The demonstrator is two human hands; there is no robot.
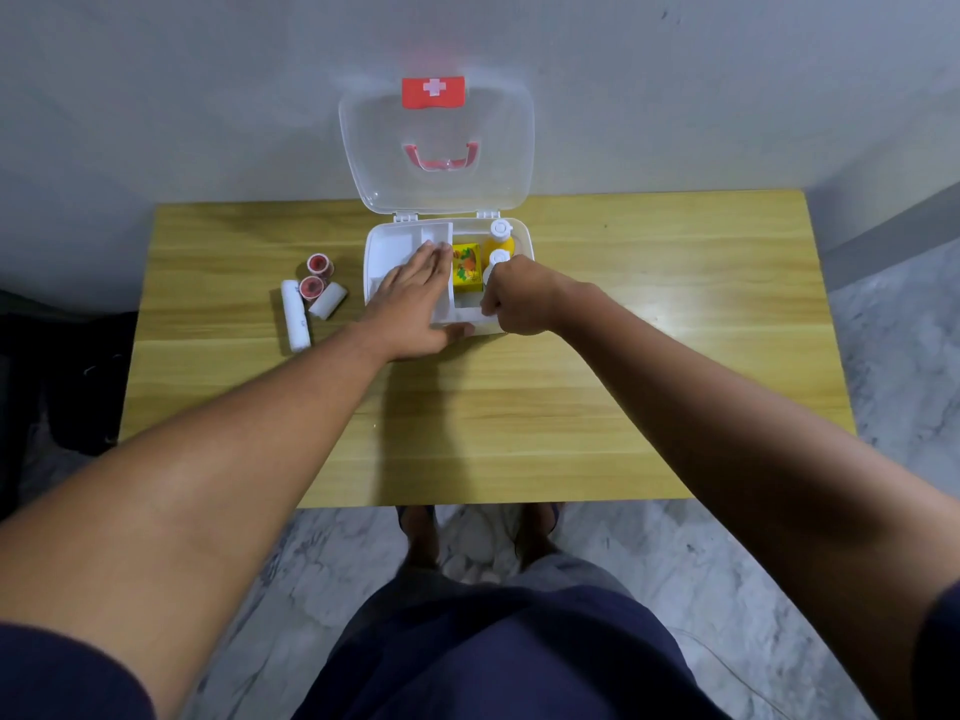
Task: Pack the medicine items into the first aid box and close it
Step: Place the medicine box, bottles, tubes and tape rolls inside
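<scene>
The white first aid box (525, 236) stands open at the table's far edge, its clear lid (441, 132) upright against the wall. A white inner tray (395, 246) sits over the box's left part. My left hand (415, 298) lies flat on the tray with the thumb at its front edge. My right hand (519, 301) is closed on the tray's front right corner. A yellow carton (466, 265) and two white-capped bottles (501, 231) (500, 259) stand in the box's right side. Left of the box lie two red tape rolls (319, 263) (311, 287) and two white bandage rolls (295, 317) (328, 300).
The wooden table (519, 407) stands against a grey wall. A dark object (67, 376) sits on the floor at the table's left end. My feet show on the marble floor below the table's front edge.
</scene>
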